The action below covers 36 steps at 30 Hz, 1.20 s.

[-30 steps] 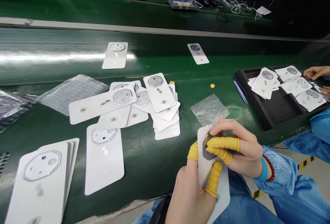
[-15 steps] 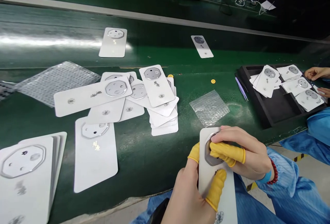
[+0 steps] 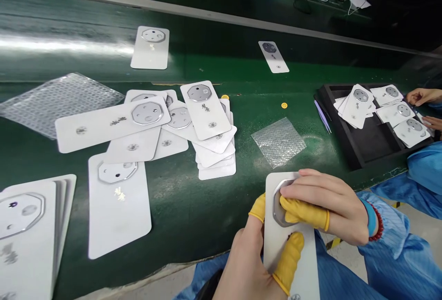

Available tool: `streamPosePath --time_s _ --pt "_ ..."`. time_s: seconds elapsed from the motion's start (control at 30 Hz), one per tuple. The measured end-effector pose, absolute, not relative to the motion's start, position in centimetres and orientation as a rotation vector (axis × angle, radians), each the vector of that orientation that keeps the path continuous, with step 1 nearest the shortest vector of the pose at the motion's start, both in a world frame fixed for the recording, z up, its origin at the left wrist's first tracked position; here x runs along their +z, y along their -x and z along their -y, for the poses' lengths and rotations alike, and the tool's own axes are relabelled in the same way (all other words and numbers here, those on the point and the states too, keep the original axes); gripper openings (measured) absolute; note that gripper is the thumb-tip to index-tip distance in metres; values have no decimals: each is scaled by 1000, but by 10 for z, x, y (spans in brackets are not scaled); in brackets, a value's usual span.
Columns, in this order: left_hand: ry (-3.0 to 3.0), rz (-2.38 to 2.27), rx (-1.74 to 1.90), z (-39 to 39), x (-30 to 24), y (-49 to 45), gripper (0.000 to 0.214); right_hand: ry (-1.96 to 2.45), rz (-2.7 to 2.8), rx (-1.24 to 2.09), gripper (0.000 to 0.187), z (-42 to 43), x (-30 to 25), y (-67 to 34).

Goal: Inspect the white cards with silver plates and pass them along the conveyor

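My left hand (image 3: 255, 254) is closed around a white phone back cover (image 3: 276, 242), its yellow-covered thumb on the face and another covered finger at the left edge. The cover stands tilted over the table's front edge, with its silver octagonal camera ring (image 3: 276, 203) towards the top. Across that ring lies my right hand (image 3: 321, 201), its covered fingertips pressed together against the ring's inside. Whatever those fingertips may pinch is hidden. The ring's right part is behind my fingers.
Overlapping back covers (image 3: 112, 125) lie left, with more stacked at the near left (image 3: 31, 245). Bubble wrap (image 3: 279, 143), a yellow disc (image 3: 284, 105) and purple tweezers (image 3: 322, 116) lie on the green table. A black tray (image 3: 371, 143) holds covers beside another person's hands (image 3: 423, 97).
My right hand has shifted slightly over the camera ring, its fingers lying flatter and its wrist a little further right. The view has moved slightly. The left hand keeps its hold.
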State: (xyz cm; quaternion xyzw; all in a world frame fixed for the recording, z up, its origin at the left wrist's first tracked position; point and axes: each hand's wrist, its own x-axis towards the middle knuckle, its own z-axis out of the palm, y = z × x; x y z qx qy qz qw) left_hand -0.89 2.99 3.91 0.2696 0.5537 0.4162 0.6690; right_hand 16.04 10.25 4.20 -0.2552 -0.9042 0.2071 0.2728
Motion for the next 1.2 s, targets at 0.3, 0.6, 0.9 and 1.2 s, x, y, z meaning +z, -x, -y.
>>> streamPosePath --time_s 0.3,0.6,0.9,1.2 --pt "-673 -1288 894 -27 32 15 44 438 2648 137 44 -97 51 -163" --pt "-581 -1227 848 -37 41 15 45 343 2634 372 39 -105 38 -166" --pt "-630 -1167 999 -57 20 11 43 857 1887 1043 61 -89 -2 -161" --pt "-1289 -1400 1021 -83 -44 -6 38 1131 1650 965 63 -142 -2 -215"
